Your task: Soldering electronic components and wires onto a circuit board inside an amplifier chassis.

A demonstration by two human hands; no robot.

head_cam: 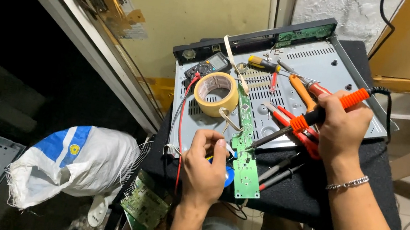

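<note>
One open grey metal chassis (330,60) lies flat on a black pad, serving as the work surface, so tools sit on it within reach; all places below are relative to it. One long green circuit board (245,147) runs off its near edge, component side up, laid so the iron can reach it. Right hand (341,130), over the chassis's near right part, is wrapped around one soldering iron (317,115) by its orange-black handle, tip angled down at the board. Left hand (204,168), just off the near edge, has fingers pinched narrow beside the board's edge; can't tell what's in them. One tape roll (216,94) on the chassis's left part, one multimeter (209,66) at far left, one red-handled pliers (294,126) under the iron.
</note>
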